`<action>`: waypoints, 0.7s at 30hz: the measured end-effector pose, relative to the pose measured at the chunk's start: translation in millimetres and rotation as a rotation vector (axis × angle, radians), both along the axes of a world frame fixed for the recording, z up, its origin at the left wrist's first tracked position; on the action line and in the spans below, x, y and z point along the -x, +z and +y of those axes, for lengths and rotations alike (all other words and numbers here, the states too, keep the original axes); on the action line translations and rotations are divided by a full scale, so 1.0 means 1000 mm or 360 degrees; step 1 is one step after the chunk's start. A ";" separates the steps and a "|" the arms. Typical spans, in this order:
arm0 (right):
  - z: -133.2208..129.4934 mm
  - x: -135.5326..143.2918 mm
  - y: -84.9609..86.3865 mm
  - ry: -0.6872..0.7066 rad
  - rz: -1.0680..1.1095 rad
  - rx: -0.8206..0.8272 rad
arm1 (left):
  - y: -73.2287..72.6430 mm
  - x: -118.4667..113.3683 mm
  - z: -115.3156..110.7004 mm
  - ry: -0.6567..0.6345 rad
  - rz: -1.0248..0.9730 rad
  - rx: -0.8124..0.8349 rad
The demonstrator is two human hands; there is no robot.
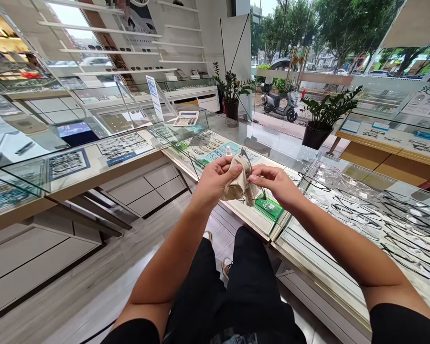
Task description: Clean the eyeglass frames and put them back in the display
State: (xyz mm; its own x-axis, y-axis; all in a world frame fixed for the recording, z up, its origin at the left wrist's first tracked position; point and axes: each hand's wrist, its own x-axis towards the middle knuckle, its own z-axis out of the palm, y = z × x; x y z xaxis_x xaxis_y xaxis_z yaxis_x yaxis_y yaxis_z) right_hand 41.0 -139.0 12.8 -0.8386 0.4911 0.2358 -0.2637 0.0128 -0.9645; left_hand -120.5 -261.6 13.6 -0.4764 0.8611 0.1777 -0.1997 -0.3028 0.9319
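My left hand point(217, 177) is closed on a beige cleaning cloth point(233, 185), which is bunched around part of a pair of eyeglasses point(246, 156). One dark temple arm sticks up above the cloth, and the other hangs down on the right. With thumb and fingers pinched, my right hand point(272, 180) grips the frame at the cloth's right side. The lenses are mostly hidden by the cloth. Both hands are above the glass display counter. Just behind the cloth stands a small white-capped bottle point(229, 150).
Inside the counter on the right lie many eyeglass frames point(358, 205). A green box point(268, 206) is close below my right hand. A calculator point(186, 118) sits on the glass further back. Potted plants point(317, 136) stand beyond the counter. Another glass counter point(71, 191) runs along the left.
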 end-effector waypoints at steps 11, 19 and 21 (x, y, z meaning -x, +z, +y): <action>-0.005 0.000 -0.002 0.0134 -0.0104 -0.0058 | -0.013 -0.008 0.006 0.0021 0.0093 -0.0044; -0.002 -0.001 0.001 0.0013 -0.0031 -0.0091 | -0.013 -0.011 0.004 0.0088 0.0018 -0.0044; 0.001 -0.002 0.001 -0.0035 -0.0021 -0.0051 | -0.015 -0.009 0.002 0.0068 -0.0040 -0.0036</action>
